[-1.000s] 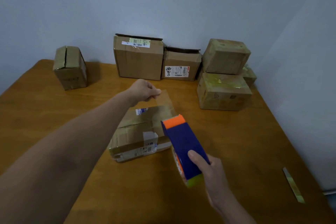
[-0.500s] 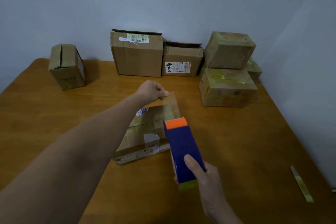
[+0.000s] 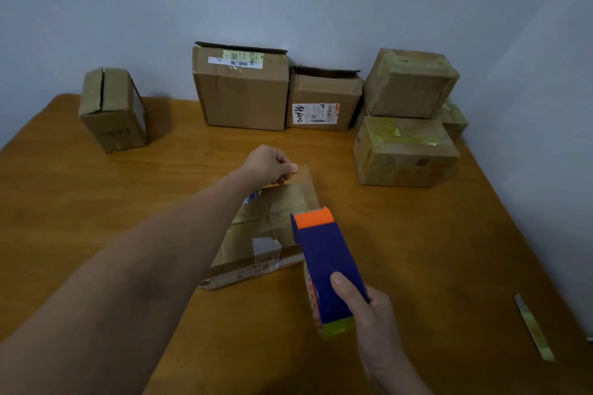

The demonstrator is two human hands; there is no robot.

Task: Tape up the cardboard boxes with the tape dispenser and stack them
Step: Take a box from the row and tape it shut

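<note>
A flat cardboard box [image 3: 260,234] lies in the middle of the wooden table [image 3: 433,250]. My right hand [image 3: 369,308] grips a blue tape dispenser [image 3: 324,263] with an orange head, held just above the box's right end. A strip of clear tape [image 3: 305,189] runs from the dispenser's head away over the box. My left hand [image 3: 269,163] pinches the free end of that strip beyond the box's far edge.
Against the wall stand a large box [image 3: 244,90] and a smaller one [image 3: 324,102], both with loose top flaps. At the right two taped boxes are stacked [image 3: 407,119]. A lone box [image 3: 112,109] stands far left. A tape scrap [image 3: 534,327] lies near the right edge.
The dispenser has drawn back slightly toward me while my left hand keeps the tape end, so the strip is a little longer. The view has shifted a bit.
</note>
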